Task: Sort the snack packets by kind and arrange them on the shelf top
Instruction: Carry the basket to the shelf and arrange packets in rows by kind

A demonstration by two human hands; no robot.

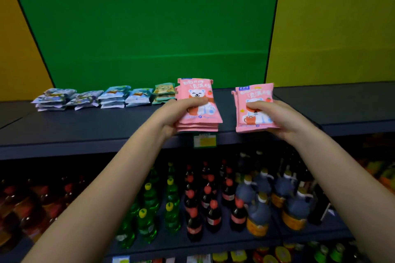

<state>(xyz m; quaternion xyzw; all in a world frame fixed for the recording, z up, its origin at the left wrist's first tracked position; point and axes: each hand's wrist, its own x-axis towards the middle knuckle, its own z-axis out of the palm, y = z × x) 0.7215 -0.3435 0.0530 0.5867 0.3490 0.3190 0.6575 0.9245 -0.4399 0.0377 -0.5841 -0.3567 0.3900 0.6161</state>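
Currently: left hand point(171, 118), fingers curled round pink packet stack point(198, 100), just right of green packet stack point(164, 93) on shelf top point(85, 126); right hand point(280, 117) gripping second pink stack point(254, 96), farther right. Best practice — merge both pinks, seat them square beside the green stack's row.

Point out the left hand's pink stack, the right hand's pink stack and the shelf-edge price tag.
left-hand pink stack point(196, 93): head view, bear's face.
right-hand pink stack point(250, 120): head view, red mug print.
price tag point(205, 141): head view, yellow middle.

glossy plastic packets point(198, 100), matt shelf top point(106, 121)
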